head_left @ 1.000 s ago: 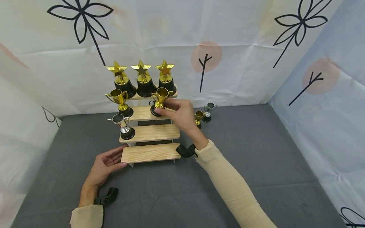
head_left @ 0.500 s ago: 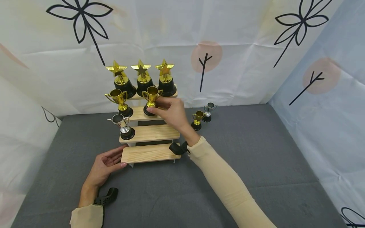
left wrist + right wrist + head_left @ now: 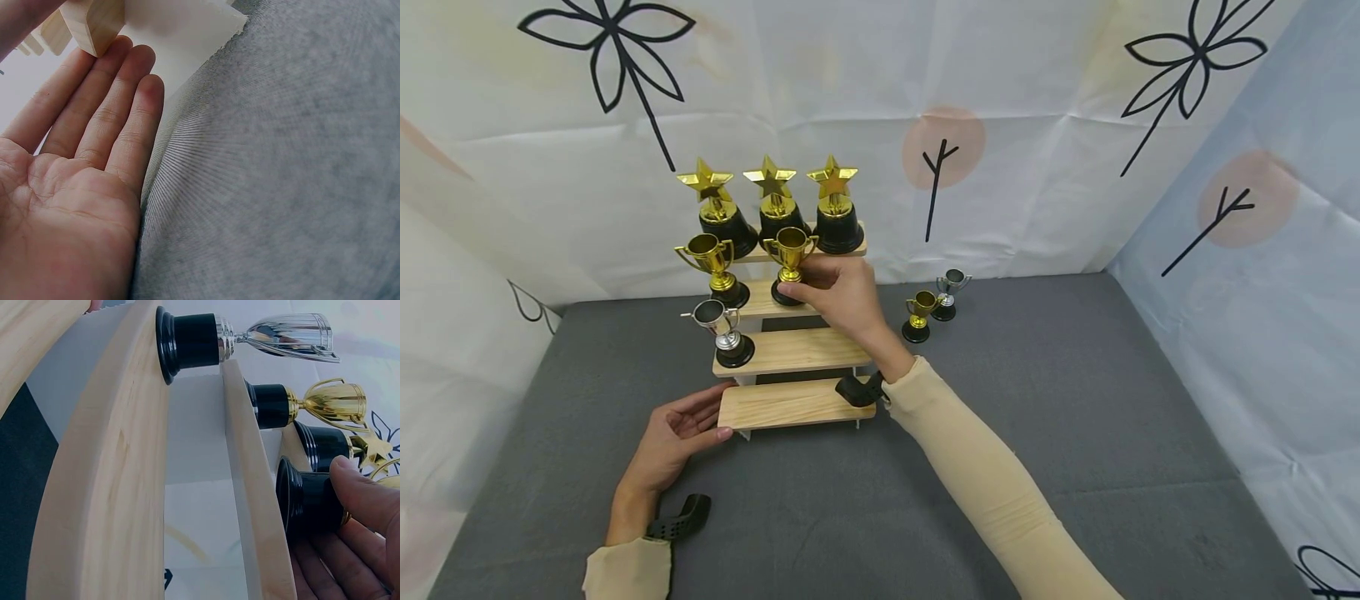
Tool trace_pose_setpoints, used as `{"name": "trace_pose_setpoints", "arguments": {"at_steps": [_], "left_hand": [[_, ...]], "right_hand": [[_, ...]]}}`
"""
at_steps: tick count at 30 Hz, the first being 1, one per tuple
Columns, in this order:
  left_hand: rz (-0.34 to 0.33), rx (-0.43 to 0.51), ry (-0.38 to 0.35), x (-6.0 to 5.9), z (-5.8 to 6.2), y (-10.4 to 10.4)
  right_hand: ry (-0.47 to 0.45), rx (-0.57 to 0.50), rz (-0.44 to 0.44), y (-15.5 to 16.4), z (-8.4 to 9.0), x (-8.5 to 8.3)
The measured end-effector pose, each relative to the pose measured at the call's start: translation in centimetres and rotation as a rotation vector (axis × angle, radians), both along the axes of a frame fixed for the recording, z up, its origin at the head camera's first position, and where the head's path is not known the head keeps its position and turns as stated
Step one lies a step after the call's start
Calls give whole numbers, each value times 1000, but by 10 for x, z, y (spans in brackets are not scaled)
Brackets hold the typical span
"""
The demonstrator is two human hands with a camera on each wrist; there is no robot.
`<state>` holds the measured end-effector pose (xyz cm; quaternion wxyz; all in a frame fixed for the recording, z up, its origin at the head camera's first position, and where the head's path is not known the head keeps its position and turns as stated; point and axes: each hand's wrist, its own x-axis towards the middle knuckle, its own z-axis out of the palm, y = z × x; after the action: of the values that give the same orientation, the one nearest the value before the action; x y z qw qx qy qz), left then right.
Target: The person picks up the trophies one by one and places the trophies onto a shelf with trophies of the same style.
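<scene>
My right hand (image 3: pixel 842 292) pinches a small gold trophy cup (image 3: pixel 790 250) by its black base, thumb in front and fingers behind. The cup is upright at the second-highest board of a wooden tiered display stand (image 3: pixel 797 407); in the right wrist view its black base (image 3: pixel 309 500) lies right at the board's surface. To its left on that board is another gold trophy cup (image 3: pixel 711 258). A silver trophy cup (image 3: pixel 724 329) stands one tier lower, at the left end. My left hand (image 3: pixel 670 437) touches the lowest board's left end with straight fingers (image 3: pixel 119 119).
Three gold star trophies (image 3: pixel 775 200) fill the top board, close behind the held cup. Right of the stand, a gold trophy cup (image 3: pixel 919 315) and a silver trophy cup (image 3: pixel 951 293) stand on the grey table cloth (image 3: pixel 1045 375). A patterned white backdrop (image 3: pixel 1030 200) rises behind.
My right hand has moved left along the second-highest board with the gold trophy cup, nearer the other gold cup, by a smaller step lately. The left hand has stayed in place.
</scene>
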<state>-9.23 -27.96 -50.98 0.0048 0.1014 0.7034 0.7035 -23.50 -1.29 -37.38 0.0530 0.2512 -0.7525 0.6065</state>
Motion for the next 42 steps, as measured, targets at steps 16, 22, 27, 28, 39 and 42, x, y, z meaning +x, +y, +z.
{"name": "trace_pose_setpoints", "arguments": {"at_steps": [16,22,27,28,39,42], "left_hand": [[-8,3,9,0,-2,-1],[-16,10,16,-1,-3,-2],[-17,15,17,-1,-3,-1],[-17,15,17,-1,-2,-2],[-10,6,14,0,-1,-1],[-10,11,12,0,0,-1]], "right_hand": [[-8,81,-52,-5,0,2],[10,112,-67,-6,0,2],[37,132,-82,-7,-1,2],[42,135,-86,-8,-1,2],[68,161,-87,-9,-2,4],[69,160,-85,-8,-2,5]]}}
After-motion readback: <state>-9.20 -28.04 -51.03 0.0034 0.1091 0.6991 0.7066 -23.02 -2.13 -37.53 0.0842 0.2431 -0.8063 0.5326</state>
